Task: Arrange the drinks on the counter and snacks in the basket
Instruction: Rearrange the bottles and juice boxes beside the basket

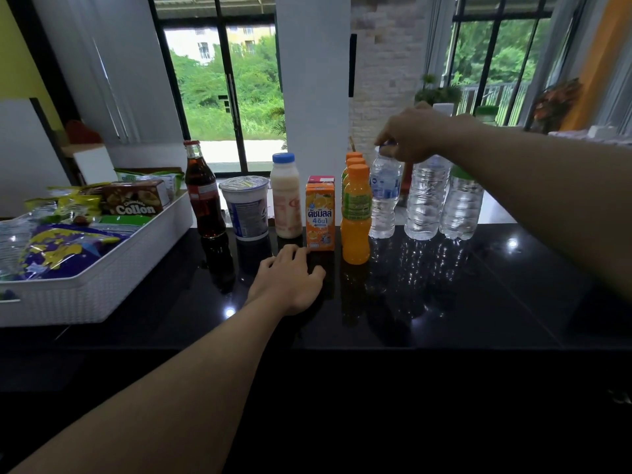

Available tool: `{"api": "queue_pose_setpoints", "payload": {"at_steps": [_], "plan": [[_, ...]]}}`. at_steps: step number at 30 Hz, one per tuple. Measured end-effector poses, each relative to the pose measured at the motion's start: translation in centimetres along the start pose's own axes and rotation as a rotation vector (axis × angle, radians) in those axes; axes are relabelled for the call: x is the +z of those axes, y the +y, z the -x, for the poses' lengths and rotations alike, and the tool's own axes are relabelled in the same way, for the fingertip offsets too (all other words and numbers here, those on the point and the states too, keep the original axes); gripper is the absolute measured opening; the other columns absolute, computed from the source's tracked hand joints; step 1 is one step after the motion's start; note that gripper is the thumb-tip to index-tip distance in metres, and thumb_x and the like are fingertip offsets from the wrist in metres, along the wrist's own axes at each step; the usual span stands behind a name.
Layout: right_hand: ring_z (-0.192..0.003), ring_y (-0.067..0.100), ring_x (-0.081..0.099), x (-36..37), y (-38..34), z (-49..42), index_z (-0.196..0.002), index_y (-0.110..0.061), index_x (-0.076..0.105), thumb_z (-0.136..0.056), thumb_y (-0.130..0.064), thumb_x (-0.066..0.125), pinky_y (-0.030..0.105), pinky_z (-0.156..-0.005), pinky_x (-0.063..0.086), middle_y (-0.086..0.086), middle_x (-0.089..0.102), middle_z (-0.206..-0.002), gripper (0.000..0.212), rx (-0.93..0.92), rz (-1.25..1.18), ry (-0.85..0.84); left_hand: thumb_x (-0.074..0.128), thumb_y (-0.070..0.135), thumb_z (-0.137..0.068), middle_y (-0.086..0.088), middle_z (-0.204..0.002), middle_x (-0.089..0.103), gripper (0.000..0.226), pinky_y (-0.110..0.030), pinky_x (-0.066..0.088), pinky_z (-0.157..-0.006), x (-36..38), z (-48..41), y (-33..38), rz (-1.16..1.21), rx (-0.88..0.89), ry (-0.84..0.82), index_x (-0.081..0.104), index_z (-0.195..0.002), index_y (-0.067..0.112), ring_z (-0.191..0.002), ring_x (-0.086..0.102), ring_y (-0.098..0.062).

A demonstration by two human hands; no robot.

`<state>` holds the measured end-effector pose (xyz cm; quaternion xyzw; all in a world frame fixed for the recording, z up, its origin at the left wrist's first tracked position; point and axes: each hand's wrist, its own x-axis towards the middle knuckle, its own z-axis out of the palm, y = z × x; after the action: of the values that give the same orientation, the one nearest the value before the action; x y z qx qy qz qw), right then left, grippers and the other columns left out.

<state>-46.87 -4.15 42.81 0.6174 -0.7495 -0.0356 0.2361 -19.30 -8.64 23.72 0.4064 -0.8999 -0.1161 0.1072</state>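
Drinks stand in a row on the black counter (444, 302): a cola bottle (203, 196), a sealed white cup (245, 207), a milk bottle (286, 196), an orange carton (320, 217), orange juice bottles (356, 217) and three water bottles. My right hand (410, 135) pinches the cap of the leftmost water bottle (384, 196). My left hand (290, 278) rests flat on the counter, fingertips just in front of the carton. A white basket (102, 285) at the left holds snack bags and a brown Collon box (135, 200).
Two more water bottles (425, 200) (461, 203) stand right of the held one. A second carton (320, 179) sits behind the orange one. A white pillar and windows lie behind the counter. Potted plants stand at the far right.
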Motion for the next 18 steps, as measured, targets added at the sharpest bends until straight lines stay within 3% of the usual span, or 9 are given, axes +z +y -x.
{"api": "queue_pose_setpoints", "payload": {"at_steps": [6, 13, 18], "plan": [[-0.114, 0.027, 0.06, 0.1, 0.28, 0.18, -0.126, -0.026, 0.067, -0.099, -0.052, 0.052, 0.049, -0.11, 0.027, 0.002, 0.071, -0.119, 0.04, 0.041, 0.002, 0.002, 0.029, 0.054, -0.098, 0.0, -0.161, 0.024, 0.066, -0.041, 0.014, -0.119, -0.07, 0.11, 0.13, -0.004, -0.002, 0.0, 0.024, -0.156, 0.023, -0.147, 0.024, -0.021], [-0.121, 0.03, 0.058, -0.34, 0.42, 0.47, -0.129, -0.025, 0.065, -0.095, -0.042, 0.058, 0.046, -0.108, 0.034, 0.005, 0.068, -0.127, 0.038, 0.035, -0.071, -0.042, 0.029, 0.054, -0.098, 0.0, -0.162, 0.022, 0.066, -0.04, 0.012, -0.12, -0.05, 0.0, 0.19, -0.007, -0.01, -0.005, 0.024, -0.157, 0.024, -0.148, 0.023, -0.02], [-0.121, 0.029, 0.057, -0.17, 0.28, 0.49, -0.127, -0.027, 0.067, -0.096, -0.052, 0.055, 0.048, -0.108, 0.03, 0.004, 0.069, -0.125, 0.041, 0.057, -0.042, -0.013, 0.03, 0.055, -0.098, 0.0, -0.161, 0.023, 0.066, -0.04, 0.012, -0.12, 0.03, 0.04, 0.09, -0.009, -0.01, 0.003, 0.025, -0.156, 0.024, -0.147, 0.024, -0.02]]}}
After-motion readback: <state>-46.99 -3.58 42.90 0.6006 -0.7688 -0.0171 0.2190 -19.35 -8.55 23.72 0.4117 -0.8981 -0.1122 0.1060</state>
